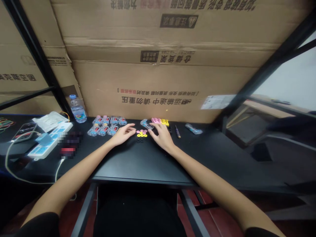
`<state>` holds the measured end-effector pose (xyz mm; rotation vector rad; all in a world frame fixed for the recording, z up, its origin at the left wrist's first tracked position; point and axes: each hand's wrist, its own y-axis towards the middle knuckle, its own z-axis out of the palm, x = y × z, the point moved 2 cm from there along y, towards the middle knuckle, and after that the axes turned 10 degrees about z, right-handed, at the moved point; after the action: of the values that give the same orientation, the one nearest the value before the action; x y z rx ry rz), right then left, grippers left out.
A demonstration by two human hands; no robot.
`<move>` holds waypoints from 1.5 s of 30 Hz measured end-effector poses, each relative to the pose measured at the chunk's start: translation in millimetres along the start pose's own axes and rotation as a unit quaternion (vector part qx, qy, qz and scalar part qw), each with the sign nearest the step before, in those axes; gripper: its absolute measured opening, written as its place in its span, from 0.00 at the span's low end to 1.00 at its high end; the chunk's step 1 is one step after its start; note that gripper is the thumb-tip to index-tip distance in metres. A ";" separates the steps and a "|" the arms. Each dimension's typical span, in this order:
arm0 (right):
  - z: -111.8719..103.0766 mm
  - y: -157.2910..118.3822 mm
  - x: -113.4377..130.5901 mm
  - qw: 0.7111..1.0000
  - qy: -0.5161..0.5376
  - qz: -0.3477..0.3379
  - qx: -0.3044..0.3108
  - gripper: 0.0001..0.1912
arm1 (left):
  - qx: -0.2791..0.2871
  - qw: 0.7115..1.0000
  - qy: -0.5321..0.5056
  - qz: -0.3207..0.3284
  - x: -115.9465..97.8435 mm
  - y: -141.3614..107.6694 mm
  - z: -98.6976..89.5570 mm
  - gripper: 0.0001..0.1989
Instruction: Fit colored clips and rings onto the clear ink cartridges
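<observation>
Pink and yellow rings (142, 134) lie on the bench (138, 161) midway between the left hand (123, 135) and the right hand (162, 135), both loosely spread and visibly grasping nothing.

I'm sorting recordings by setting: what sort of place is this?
Probably an improvised workbench: a black table holding small pink and yellow rings and a power strip, with cardboard behind.
</observation>
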<state>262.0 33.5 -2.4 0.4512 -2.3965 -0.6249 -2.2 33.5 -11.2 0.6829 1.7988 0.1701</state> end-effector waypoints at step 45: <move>-31.3 32.6 -58.2 0.978 -0.199 0.048 -0.045 0.20 | 0.131 0.838 0.519 0.103 10.5 -7.3 -30.7 0.19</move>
<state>320.5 76.9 9.2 0.1820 -2.7310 -0.8408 -34.9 39.8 -12.6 1.1061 2.8201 0.5229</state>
